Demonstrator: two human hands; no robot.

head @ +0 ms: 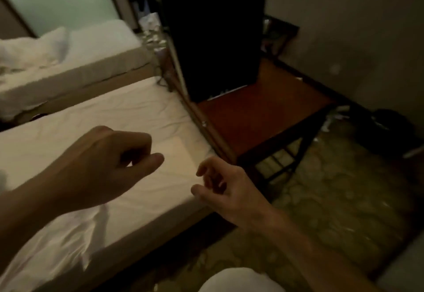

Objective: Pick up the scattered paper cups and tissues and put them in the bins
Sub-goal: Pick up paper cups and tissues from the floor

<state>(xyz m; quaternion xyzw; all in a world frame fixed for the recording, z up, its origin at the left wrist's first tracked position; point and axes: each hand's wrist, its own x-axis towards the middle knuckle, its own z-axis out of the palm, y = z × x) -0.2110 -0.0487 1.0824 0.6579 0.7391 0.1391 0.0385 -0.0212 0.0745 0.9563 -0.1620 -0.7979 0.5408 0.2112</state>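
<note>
Hands: both bare and empty, low in the middle of the frame.
Left hand (110, 168): fingers loosely curled, thumb close to the forefinger, gripping nothing; it hovers over the near white-sheeted bed (68, 126).
Right hand (226, 192): fingers slack and half bent, nothing in them; it hangs over the bed's lower right corner.
Table: dark-framed wooden table with a reddish top (263, 117), just beside the bed at centre right; a tall black box (213, 39) stands on its far end.
Tissues: small crumpled white tissue scraps (340, 109) lie on the patterned green carpet (332, 200) at middle right, beyond the table, well apart from both hands.
Right edge: a dark round shape (390, 122) near the scraps, too dim to identify.
Upper left: a second white bed (96, 46).
</note>
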